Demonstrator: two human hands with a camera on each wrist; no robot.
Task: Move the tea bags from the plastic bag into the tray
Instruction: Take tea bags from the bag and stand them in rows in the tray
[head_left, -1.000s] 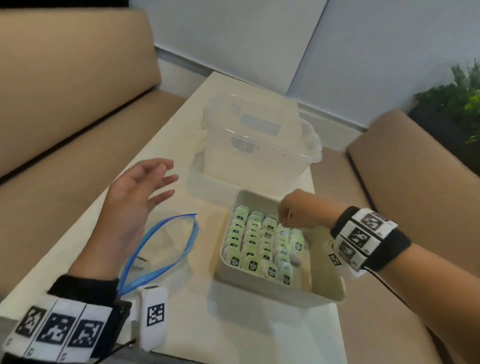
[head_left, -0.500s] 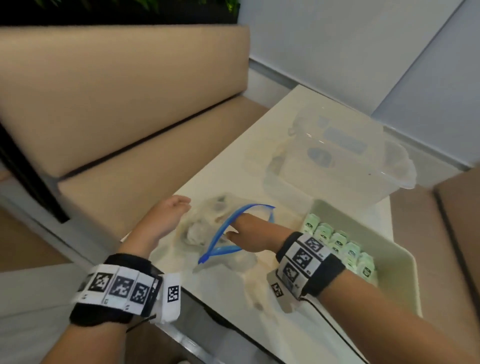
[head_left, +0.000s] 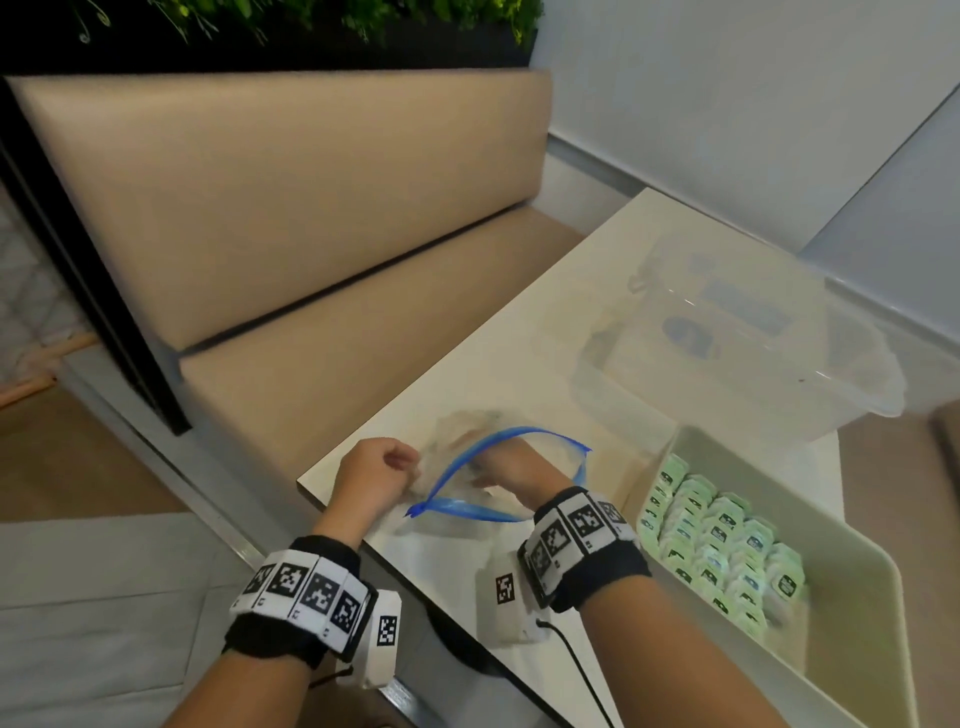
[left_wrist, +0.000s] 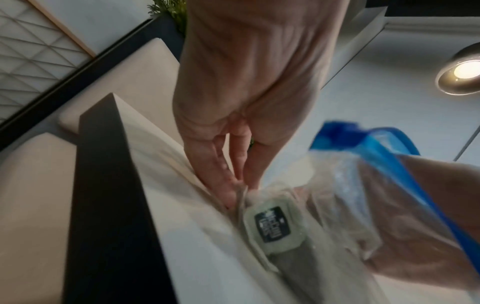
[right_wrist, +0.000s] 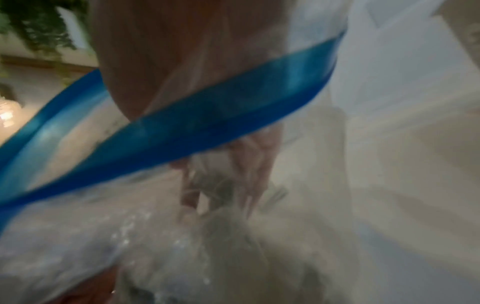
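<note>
Head view: clear plastic zip bag with a blue seal strip lay on the pale table, mouth gaping towards the person; all places below are given relative to this bag.
Right hand: was inside the bag, entered through the blue-rimmed mouth, wrist just outside the rim. Fingers pointed down into the closed end; film and blur hid whether they had closed on anything, so the grip could not be told.
Left hand: was at the bag's left outer edge, fingers curled and pinching a fold of the film, holding the bag in place.
Tea bag: one pale green sachet with a dark label sat in the bag's closed end, pressed against the film just below the left hand's pinch. No other sachet could be made out in the bag.
Key relation: sachet lay beyond the right fingertips, deeper in and towards the pinched left edge; its long axis ran roughly along the bag's depth. Right hand was the only one with access; the left was nearer but separated by the film.
Tray: cream rectangular plastic tray stood to the right of the bag, rows of green tea bags already in it, its near right part unfilled.
Clear plastic tub: stood beyond the bag, further up the table.
Judgement: the reach should go further in, leftwards, before any grasp.
</note>
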